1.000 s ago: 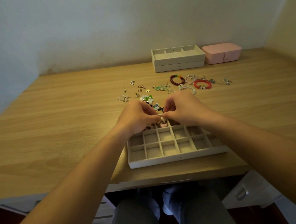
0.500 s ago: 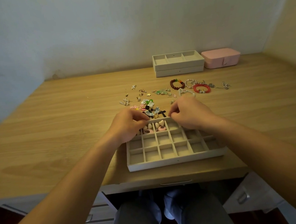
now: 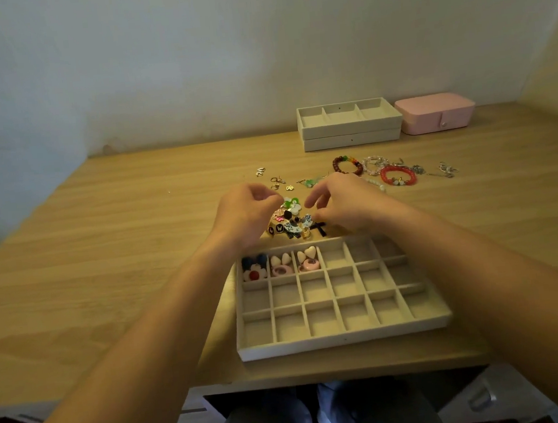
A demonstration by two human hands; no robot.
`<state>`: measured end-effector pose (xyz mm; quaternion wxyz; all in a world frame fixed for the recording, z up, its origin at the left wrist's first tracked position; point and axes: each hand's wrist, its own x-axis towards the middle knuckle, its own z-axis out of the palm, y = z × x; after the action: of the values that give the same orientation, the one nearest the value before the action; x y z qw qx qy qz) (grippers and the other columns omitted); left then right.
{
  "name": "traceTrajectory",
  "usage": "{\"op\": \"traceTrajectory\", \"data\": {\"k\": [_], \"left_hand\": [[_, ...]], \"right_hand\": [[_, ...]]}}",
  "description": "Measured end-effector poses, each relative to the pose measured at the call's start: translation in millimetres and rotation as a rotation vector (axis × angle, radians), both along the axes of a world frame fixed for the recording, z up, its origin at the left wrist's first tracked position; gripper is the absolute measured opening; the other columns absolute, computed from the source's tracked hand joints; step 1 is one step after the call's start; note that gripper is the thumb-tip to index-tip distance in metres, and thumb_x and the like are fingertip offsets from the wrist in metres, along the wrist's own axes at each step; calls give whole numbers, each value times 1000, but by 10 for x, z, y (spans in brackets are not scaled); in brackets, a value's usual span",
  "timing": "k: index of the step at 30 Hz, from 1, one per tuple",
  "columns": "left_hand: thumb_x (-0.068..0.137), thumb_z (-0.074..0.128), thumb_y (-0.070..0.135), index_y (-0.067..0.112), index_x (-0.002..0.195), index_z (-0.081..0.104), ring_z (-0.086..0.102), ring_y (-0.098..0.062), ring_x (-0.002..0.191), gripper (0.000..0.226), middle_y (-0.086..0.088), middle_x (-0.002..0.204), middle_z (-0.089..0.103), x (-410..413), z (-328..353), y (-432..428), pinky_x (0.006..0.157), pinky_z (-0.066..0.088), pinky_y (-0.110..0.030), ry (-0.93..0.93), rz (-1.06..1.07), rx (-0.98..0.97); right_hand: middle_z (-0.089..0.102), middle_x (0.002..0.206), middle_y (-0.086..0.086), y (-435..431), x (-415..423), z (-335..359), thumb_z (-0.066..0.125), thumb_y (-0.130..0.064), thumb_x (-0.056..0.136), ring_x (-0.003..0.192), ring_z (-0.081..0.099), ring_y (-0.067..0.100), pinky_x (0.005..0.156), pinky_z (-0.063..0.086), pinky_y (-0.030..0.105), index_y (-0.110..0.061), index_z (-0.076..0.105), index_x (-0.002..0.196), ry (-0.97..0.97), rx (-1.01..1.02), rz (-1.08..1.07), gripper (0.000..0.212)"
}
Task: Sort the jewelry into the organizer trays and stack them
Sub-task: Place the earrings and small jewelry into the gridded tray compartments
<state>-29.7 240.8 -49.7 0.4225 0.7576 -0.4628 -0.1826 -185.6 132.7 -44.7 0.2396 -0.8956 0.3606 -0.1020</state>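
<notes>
Earring pile [image 3: 292, 222] sits just behind the tray [image 3: 344, 339], bracelets [image 3: 384, 176] farther behind. Left hand [image 3: 245, 214] hovers, grip curled, contents unclear. Right hand [image 3: 348, 204] grip loose, fingers spread.

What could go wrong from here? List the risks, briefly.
1. Both forearms cross the beige gridded organizer tray, which sits near the front edge of the wooden table; a nudge might slide it off.
2. The left hand and right hand reach into a dense pile of small mixed earrings; pieces could be flicked away or pairs split.
</notes>
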Motion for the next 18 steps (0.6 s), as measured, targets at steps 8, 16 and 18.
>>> {"op": "traceTrajectory", "data": {"k": [8, 16, 18], "left_hand": [[95, 64, 26, 18, 98, 74, 63, -11, 88, 14, 6, 91, 71, -43, 69, -331, 73, 48, -29, 155, 41, -151], [94, 65, 25, 20, 98, 75, 62, -3, 73, 12, 9, 87, 71, 21, 83, -313, 61, 49, -19, 52, 122, -395], [95, 65, 24, 19, 97, 74, 60, 1, 66, 11, 11, 83, 70, 42, 69, -284, 58, 48, -15, -13, 96, -401]], "right_hand": [[73, 97, -10, -165, 7, -50, 85, -26, 82, 88, 66, 3, 71, 49, 20, -23, 74, 114, 96, 54, 81, 34], [67, 91, -9, -183, 23, -94, 72, -13, 91, 85, 64, 5, 73, 52, 22, -21, 69, 113, 86, 92, 123, 24], [67, 89, -8, -167, 21, -95, 70, -10, 91, 81, 64, 5, 69, 50, 21, -23, 65, 114, 98, 91, 140, 27]]}}
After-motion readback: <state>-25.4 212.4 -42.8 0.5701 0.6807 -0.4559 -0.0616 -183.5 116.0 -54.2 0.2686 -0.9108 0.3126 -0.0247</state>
